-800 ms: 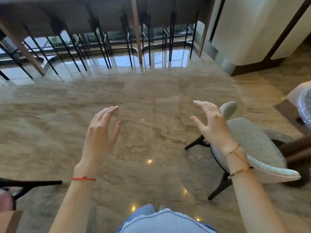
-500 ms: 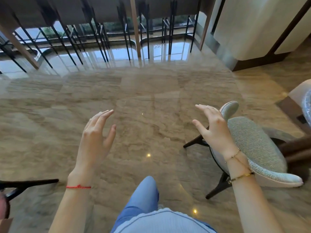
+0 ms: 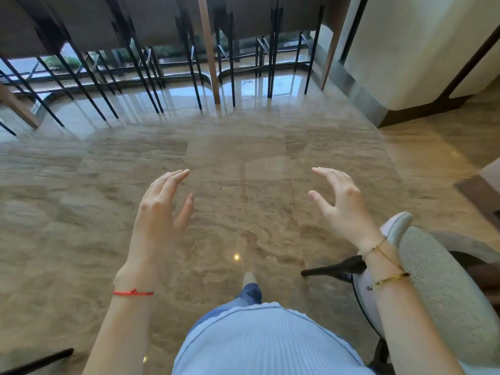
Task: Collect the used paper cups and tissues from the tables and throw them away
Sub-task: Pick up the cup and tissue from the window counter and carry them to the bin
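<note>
A polished stone floor in veined beige fills most of the view, glossy enough to mirror the windows at its far edge. Along that far side stands a row of bar stools on thin black legs, tucked under what looks like a high counter, with a wooden post between them. At upper right a cream cabinet sits on a dark base. Close on the right is a grey upholstered chair with black legs, its back curving just beside the right forearm.

The person stands on open floor, one foot forward, which reads as walking between pieces of furniture rather than working at one. Both arms are raised in front of the body, probably to keep the hands ready.

The left hand is held edge-on, fingers straight and close together, thumb a little apart, holding nothing. The right hand is spread wider, fingers gently arched over the floor, thumb out, also holding nothing. A red cord circles the left wrist; thin gold bracelets circle the right.

No paper cup, tissue, table top or bin shows anywhere, so the task's things lie out of view, and nothing sits near either set of fingers. My guess is the step in hand is getting to a table.
</note>
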`<action>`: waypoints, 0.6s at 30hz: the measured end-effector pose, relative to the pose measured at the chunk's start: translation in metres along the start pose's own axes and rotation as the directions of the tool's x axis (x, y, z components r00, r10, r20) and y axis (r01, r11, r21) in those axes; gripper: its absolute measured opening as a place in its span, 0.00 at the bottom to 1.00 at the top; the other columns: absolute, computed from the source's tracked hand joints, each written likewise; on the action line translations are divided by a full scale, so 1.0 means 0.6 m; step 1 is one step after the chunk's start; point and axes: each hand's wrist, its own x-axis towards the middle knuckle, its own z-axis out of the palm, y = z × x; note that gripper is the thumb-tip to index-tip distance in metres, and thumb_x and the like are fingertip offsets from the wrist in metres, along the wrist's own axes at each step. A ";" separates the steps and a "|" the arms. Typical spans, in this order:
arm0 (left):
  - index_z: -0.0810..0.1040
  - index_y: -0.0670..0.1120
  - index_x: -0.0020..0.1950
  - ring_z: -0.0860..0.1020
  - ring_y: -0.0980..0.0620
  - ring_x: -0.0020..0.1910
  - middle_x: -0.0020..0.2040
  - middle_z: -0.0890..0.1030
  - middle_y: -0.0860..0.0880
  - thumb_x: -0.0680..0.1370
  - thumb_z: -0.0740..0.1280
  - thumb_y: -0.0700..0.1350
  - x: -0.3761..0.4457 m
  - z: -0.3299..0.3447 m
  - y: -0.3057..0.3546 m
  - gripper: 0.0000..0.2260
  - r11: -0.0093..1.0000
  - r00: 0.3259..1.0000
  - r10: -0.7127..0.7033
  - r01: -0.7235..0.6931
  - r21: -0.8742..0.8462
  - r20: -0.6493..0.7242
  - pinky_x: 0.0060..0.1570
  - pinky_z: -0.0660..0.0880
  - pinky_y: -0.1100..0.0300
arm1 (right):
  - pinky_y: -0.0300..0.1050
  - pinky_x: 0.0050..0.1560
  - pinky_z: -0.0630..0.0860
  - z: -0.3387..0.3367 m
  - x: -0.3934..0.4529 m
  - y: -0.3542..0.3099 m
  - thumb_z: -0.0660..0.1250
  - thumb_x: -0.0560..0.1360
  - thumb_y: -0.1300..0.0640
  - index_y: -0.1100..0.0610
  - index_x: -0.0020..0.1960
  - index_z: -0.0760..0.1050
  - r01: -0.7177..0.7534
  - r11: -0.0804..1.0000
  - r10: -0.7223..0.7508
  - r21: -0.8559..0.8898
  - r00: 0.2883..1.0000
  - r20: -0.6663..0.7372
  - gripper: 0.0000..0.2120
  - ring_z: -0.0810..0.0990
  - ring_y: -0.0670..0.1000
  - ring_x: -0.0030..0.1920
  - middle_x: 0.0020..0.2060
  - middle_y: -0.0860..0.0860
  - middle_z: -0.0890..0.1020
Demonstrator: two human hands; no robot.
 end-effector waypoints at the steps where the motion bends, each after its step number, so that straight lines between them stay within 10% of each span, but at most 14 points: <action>1: 0.73 0.45 0.69 0.70 0.48 0.68 0.65 0.75 0.46 0.78 0.67 0.42 0.040 0.006 -0.008 0.19 1.000 1.000 0.006 -0.006 0.000 0.002 0.68 0.66 0.50 | 0.44 0.72 0.61 0.002 0.039 0.001 0.67 0.76 0.56 0.57 0.69 0.70 0.000 1.000 0.000 0.005 1.000 -0.008 0.21 0.67 0.50 0.70 0.66 0.51 0.74; 18: 0.73 0.48 0.69 0.71 0.51 0.67 0.65 0.76 0.49 0.78 0.67 0.44 0.619 0.209 -0.126 0.19 1.000 0.991 0.016 -0.017 0.009 0.130 0.67 0.68 0.53 | 0.46 0.72 0.61 0.085 0.606 0.132 0.68 0.76 0.57 0.57 0.68 0.71 -0.070 0.997 0.070 0.018 0.998 0.006 0.21 0.67 0.51 0.69 0.65 0.52 0.75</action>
